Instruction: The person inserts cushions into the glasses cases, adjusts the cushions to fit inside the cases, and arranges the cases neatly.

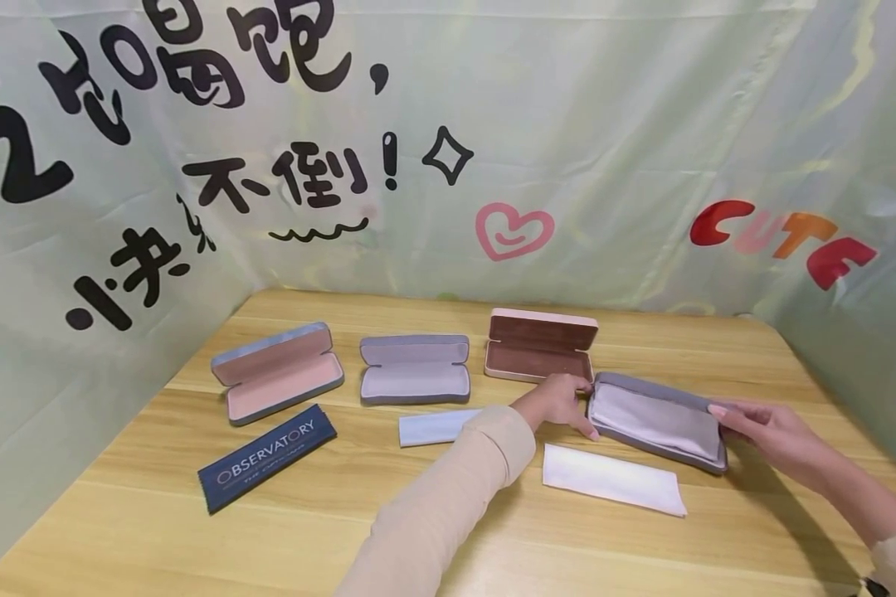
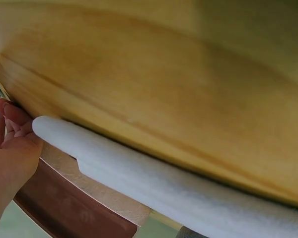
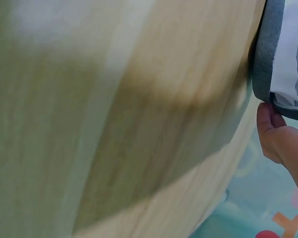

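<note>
Beyond the white cloth [image 1: 614, 480], the grey case [image 1: 653, 420] is pinched at one end by the right hand [image 1: 772, 433] and met at the other by the left hand [image 1: 558, 401], whose grip cannot be told, apparently for even support.

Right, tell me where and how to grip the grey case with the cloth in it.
Take the grey case by its two short ends, left hand from the left, right hand from the right. It is long and open, with the pale cloth covering most of its inside, so end grips should probably steady it without disturbing the cloth.
</note>
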`<act>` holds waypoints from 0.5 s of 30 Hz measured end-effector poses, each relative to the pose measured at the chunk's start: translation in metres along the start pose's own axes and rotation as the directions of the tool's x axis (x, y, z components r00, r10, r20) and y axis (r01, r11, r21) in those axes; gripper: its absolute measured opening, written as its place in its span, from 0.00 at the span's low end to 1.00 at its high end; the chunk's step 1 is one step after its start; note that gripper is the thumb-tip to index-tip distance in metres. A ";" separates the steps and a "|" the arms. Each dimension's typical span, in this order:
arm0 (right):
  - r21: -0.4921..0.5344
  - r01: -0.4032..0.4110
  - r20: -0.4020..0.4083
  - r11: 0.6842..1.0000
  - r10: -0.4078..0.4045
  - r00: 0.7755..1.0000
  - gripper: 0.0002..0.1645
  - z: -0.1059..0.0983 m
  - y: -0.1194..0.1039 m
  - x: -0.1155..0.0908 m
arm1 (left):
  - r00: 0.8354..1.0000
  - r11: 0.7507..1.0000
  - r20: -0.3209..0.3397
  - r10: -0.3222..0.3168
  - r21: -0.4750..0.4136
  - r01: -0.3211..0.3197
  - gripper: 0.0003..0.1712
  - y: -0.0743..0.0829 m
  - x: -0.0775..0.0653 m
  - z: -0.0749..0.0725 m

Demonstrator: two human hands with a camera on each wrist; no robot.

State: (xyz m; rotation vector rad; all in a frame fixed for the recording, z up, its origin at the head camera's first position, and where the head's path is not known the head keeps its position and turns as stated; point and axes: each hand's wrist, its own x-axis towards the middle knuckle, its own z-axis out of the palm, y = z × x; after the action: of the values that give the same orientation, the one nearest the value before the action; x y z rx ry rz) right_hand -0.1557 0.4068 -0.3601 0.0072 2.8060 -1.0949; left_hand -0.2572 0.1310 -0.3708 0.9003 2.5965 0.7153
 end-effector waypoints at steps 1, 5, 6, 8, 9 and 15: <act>-0.028 0.002 0.001 1.000 -0.002 1.000 0.36 0.000 0.000 -0.001 | 1.000 1.000 0.001 -0.003 -0.003 0.003 0.42 0.000 0.000 0.000; -0.082 0.007 0.006 0.997 -0.006 1.000 0.36 0.000 -0.001 -0.003 | 1.000 1.000 0.001 -0.006 -0.011 0.006 0.43 0.000 0.000 0.000; -0.083 0.003 0.008 0.997 -0.003 1.000 0.36 0.000 -0.001 -0.004 | 1.000 1.000 0.000 -0.005 -0.011 0.005 0.43 0.001 0.000 0.000; -0.073 0.006 0.010 0.997 -0.005 1.000 0.36 0.001 -0.002 -0.005 | 1.000 1.000 0.002 -0.004 -0.015 0.004 0.43 0.001 -0.001 0.000; -0.083 0.011 0.006 0.997 -0.010 1.000 0.35 0.002 -0.002 -0.006 | 1.000 1.000 0.002 -0.006 -0.020 0.006 0.43 0.001 -0.001 0.000; -0.107 0.040 -0.031 0.993 -0.044 0.999 0.31 0.003 0.000 -0.008 | 1.000 0.999 -0.002 -0.005 -0.031 0.005 0.43 0.001 -0.001 0.000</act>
State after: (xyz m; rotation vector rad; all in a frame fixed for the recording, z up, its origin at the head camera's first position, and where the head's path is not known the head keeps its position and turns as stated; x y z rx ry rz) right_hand -0.1475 0.4049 -0.3610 -0.0451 2.9029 -0.9610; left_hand -0.2557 0.1310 -0.3697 0.8833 2.5811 0.7536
